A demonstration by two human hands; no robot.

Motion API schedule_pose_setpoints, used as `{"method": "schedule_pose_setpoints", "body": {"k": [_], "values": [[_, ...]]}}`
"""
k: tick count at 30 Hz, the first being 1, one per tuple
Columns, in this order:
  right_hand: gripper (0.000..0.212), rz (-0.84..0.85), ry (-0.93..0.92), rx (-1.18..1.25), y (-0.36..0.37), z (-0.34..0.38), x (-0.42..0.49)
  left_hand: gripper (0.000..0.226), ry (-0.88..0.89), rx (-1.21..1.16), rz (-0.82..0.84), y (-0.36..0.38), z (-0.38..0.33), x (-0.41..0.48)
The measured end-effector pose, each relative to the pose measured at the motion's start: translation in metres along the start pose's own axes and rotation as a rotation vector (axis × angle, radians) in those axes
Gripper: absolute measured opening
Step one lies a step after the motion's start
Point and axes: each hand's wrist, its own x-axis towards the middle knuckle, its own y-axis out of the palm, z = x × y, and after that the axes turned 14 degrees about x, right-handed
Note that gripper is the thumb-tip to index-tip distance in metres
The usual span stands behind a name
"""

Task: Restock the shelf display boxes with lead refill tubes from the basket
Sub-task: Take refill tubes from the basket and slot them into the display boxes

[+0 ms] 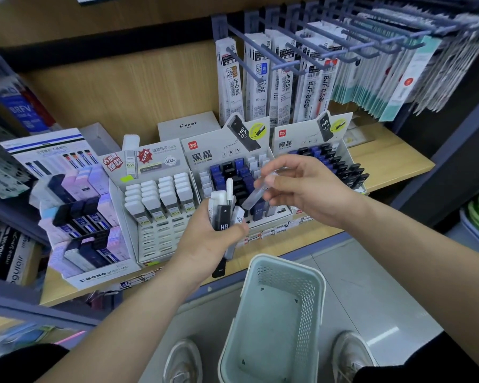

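My left hand (205, 244) grips a bunch of lead refill tubes (224, 214), black and white ones marked HB, held upright in front of the shelf. Just to the right, my right hand (302, 189) pinches a single clear tube (256, 196), tilted above the middle display box (281, 214). That box holds blue, black and white tubes. A white-tube display box (161, 236) stands to its left and a box of black tubes (346, 156) to its right. The pale green basket (277, 313) hangs below my hands; no tubes show inside it.
A MONO display box (94, 275) with pastel and dark tubes sits at the shelf's left. Pen refill packs (285, 87) hang on hooks above the boxes. The wooden shelf edge (385, 178) runs right. My shoes (183, 360) stand on the grey floor.
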Motion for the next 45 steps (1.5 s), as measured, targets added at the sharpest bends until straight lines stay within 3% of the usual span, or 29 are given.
{"method": "schedule_pose_setpoints", "body": {"k": [9,21,33,45], "values": [[0.009,-0.216,-0.203,-0.376,-0.027,0.010,-0.008,0.027,0.012,0.087,0.046,0.017,-0.010,0.007],[0.004,-0.653,-0.308,-0.770,-0.148,0.051,-0.024,0.028,0.133,0.167,0.186,0.063,-0.045,0.040],[0.013,-0.508,-0.189,-0.954,-0.191,0.024,0.065,0.022,0.177,0.173,0.198,0.081,-0.050,0.068],[0.011,-0.474,-0.211,-1.068,-0.204,0.012,0.073,0.028,0.103,0.092,0.201,0.083,-0.049,0.073]]}}
